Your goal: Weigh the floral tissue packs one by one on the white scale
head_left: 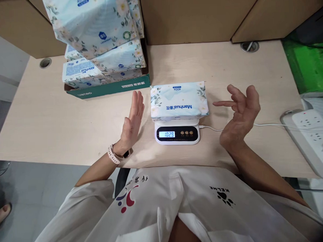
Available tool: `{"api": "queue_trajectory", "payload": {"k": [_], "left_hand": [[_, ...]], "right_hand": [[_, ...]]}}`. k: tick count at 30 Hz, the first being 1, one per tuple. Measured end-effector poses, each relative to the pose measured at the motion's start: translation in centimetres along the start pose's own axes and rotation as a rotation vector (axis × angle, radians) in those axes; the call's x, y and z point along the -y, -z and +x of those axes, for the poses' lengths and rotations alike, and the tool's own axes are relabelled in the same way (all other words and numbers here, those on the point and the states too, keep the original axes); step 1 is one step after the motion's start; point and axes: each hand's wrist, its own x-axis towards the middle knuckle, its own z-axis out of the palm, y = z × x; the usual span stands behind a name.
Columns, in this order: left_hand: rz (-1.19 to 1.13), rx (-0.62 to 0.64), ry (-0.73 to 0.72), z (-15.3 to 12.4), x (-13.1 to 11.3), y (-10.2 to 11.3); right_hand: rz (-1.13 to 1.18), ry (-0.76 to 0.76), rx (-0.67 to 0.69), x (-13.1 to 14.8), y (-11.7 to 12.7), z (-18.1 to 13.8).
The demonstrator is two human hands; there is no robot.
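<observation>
A pack of tissues (179,99) in a pale blue floral wrapper lies flat on a white digital kitchen scale (177,141) in the middle of the table. Its lit display reads about 102.9. To the left of the pack, my left hand (133,122) is held up with fingers stretched out, apart from the pack and holding nothing. My right hand (240,113) hovers to the right of the pack, empty, its fingers spread and partly bent. Neither hand touches the pack or the scale.
A green open box (110,88) stacked with several tissue packs (91,24) stands at the back left. A white power strip (307,130) lies at the right, with a white cable (273,125) running toward the scale. Cardboard boxes (195,17) line the back edge.
</observation>
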Motion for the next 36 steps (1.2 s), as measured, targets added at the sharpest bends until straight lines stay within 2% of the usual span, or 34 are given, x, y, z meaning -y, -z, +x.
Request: {"api": "queue_trajectory", "payload": {"k": [3, 6, 10, 18, 24, 29, 36], "left_hand": [[0.018, 0.021, -0.028, -0.1, 0.1, 0.0], [0.045, 0.044, -0.06, -0.2, 0.2, 0.1], [0.065, 0.014, -0.052, -0.3, 0.3, 0.0], [0.027, 0.021, -0.049, -0.2, 0.1, 0.1], [0.063, 0.074, -0.093, -0.3, 0.1, 0.2], [0.075, 0.084, -0.098, -0.3, 0.0, 0.1], [0.079, 0.073, -0.072, -0.3, -0.2, 0.0]], "right_hand": [[0.027, 0.178, -0.025, 0.3, 0.0, -0.5], [0.008, 0.214, -0.022, 0.5, 0.0, -0.7], [-0.004, 0.298, -0.007, 0.6, -0.1, -0.4], [-0.003, 0.266, -0.018, 0.1, 0.1, -0.5], [0.091, 0.369, -0.033, -0.6, -0.1, 0.2], [0.143, 0.309, -0.036, -0.6, -0.2, 0.3], [0.104, 0.376, -0.006, -0.1, -0.2, 0.1]]}}
